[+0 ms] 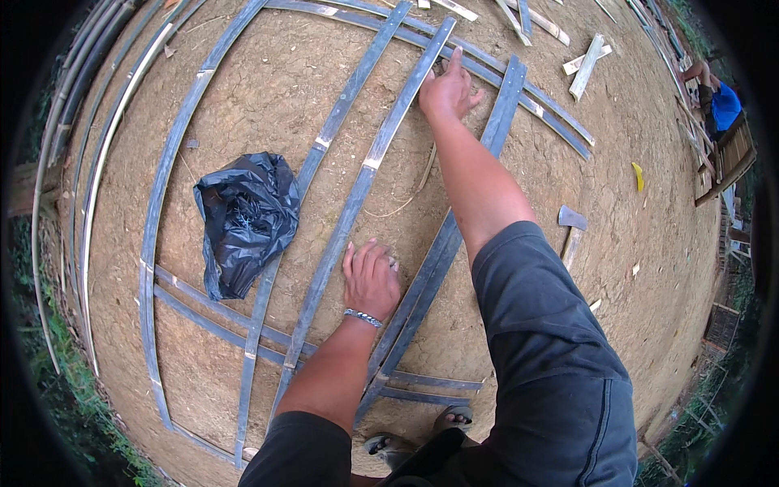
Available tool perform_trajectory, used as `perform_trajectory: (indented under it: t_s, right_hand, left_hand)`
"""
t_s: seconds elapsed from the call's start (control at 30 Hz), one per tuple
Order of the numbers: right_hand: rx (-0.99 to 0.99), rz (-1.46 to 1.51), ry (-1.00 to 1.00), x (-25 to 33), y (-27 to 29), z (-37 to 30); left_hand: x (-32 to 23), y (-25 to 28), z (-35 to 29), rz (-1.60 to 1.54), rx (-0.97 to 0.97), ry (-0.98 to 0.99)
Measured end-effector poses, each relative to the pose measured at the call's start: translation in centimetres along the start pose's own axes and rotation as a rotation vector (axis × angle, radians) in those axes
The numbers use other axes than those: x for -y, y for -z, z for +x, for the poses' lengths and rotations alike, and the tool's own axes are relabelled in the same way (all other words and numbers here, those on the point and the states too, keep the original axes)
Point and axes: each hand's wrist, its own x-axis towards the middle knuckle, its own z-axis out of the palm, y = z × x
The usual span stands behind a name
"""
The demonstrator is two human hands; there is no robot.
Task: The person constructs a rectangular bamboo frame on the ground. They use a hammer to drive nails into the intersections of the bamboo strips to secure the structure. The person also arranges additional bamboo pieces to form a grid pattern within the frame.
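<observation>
On the bare earth, long dark bamboo strips point(349, 191) lie crosswise over others, forming an open grid. My right hand point(448, 91) reaches to the far crosspiece point(479, 71), its index finger stretched out and touching the crossing near the end of a long strip. My left hand point(372, 280) is low between two long strips, fingers curled; a small greyish bit shows at its side, too little to name. Left of it, a crumpled black plastic bag point(243, 219) sits open across a strip, with thin nail-like pieces inside.
A hatchet point(572, 223) with a wooden handle lies to the right. Pale wood offcuts point(586, 66) are scattered at the far right, beyond a yellow scrap point(638, 176). Long poles point(85, 77) line the left side. Another person in blue point(725, 105) is at the right edge.
</observation>
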Motion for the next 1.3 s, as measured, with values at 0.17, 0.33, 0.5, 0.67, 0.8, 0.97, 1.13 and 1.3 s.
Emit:
perform_trajectory:
  t_s: [0.17,0.33,0.5,0.67,0.8,0.97,1.13,1.3]
  right_hand:
    - [0.005,-0.014,-0.008,0.2,0.1,-0.1]
    - [-0.112,-0.036,0.018,0.1,0.2,0.6]
    - [-0.037,-0.266,0.197,-0.3,2.4,3.8]
    - [0.271,-0.071,0.406,-3.1,2.4,11.4]
    - [0.422,0.045,0.437,-1.7,1.3,11.8]
    - [0.475,0.131,0.413,-2.2,1.4,12.4]
    - [0.467,0.235,0.381,-2.6,0.8,12.6]
    - [0.510,0.282,0.358,-1.9,1.7,12.1]
  left_hand:
    - [0.0,0.0,0.0,0.007,0.003,-0.001]
    - [0.0,-0.1,0.1,0.012,-0.007,-0.005]
    - [0.0,0.0,-0.1,0.000,-0.012,0.009]
    - [-0.4,0.0,0.4,-0.007,0.021,-0.009]
    - [0.1,0.3,0.1,0.015,0.030,0.009]
    - [-0.2,0.4,0.1,0.040,0.060,0.028]
    - [-0.1,0.1,0.1,0.032,0.039,0.011]
    - [-0.1,0.1,0.1,0.049,0.037,-0.001]
